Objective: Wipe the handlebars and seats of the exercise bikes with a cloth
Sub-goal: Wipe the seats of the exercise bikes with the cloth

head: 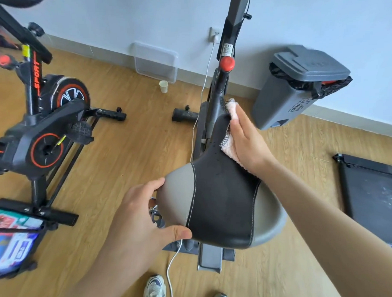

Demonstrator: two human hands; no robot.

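Wipe of seat (221, 192): left hand (139, 212) grips its near-left edge as brace, right hand (245, 137) presses cloth (229, 147) flat on far-right flank; best drawn nearward in firm overlapping strokes.

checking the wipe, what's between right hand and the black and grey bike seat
A pink fluffy cloth, pressed under the right hand on the seat nose; head view.

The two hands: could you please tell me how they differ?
The left hand grips the seat at its wide grey side with curled fingers; the right hand lies flat by its narrow nose. The left hand holds nothing else; the right hand presses a cloth. Both are on the seat.
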